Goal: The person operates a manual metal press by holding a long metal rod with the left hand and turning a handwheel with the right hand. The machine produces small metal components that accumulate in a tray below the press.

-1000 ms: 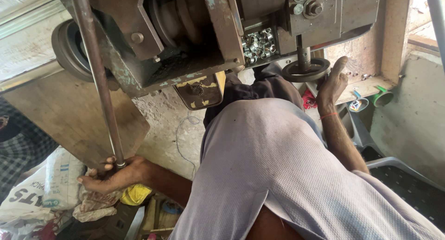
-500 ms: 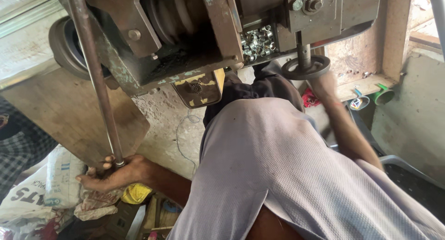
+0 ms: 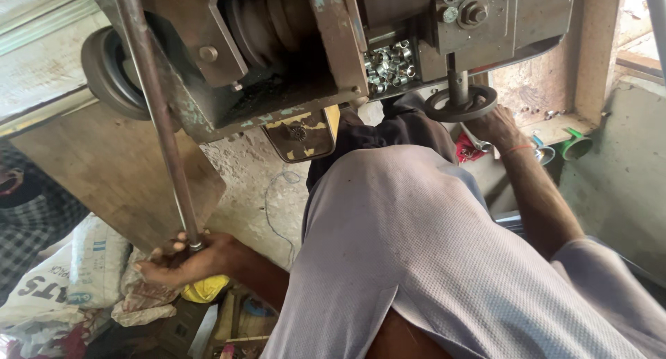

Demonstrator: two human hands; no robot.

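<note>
My left hand [image 3: 182,259] is closed around the lower end of a long steel lever rod [image 3: 154,116] that runs up to a heavy, worn metal machine [image 3: 291,47]. My right hand [image 3: 496,126] reaches forward and grips the rim of a small dark handwheel [image 3: 461,104] on a short shaft under the machine's right side. A tray of several small shiny metal pieces [image 3: 388,64] sits in the machine just left of that wheel. My body in a pale grey shirt [image 3: 416,248] fills the middle of the view.
A wooden board [image 3: 111,185] lies behind the rod. Printed white sacks [image 3: 69,276] and rags are piled at lower left, near a person in a checked garment [image 3: 28,227]. A green funnel-like object [image 3: 576,144] and a concrete wall stand at right.
My right hand has moved from beside the handwheel onto its rim and closed on it. My left hand has kept its hold on the rod.
</note>
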